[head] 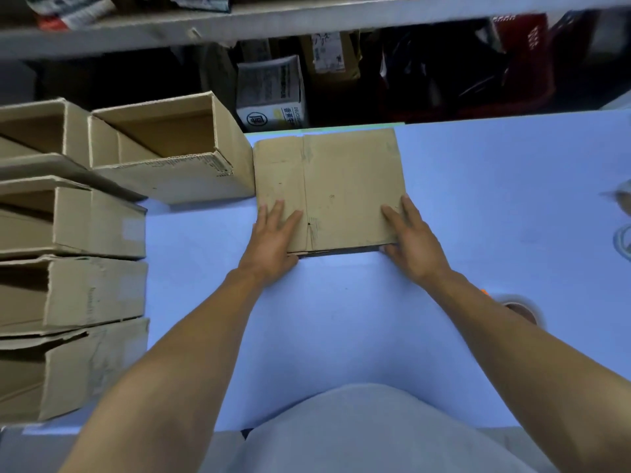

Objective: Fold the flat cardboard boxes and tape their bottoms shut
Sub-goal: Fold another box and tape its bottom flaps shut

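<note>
A flat brown cardboard box (345, 186) lies on the blue table (495, 216), just beyond the middle. My left hand (273, 238) rests on its near left corner with the fingers straight on top. At the near right corner, my right hand (411, 238) has its fingers laid on top and the thumb under the near edge. A roll of brown tape (520, 310) sits on the table to the right, partly hidden behind my right forearm.
Several folded, open cardboard boxes (170, 148) stand in rows along the left side of the table, the nearest touching the flat box. A shelf (307, 15) with cartons and a red crate runs behind the table. Blurred objects (623, 213) lie at the right edge.
</note>
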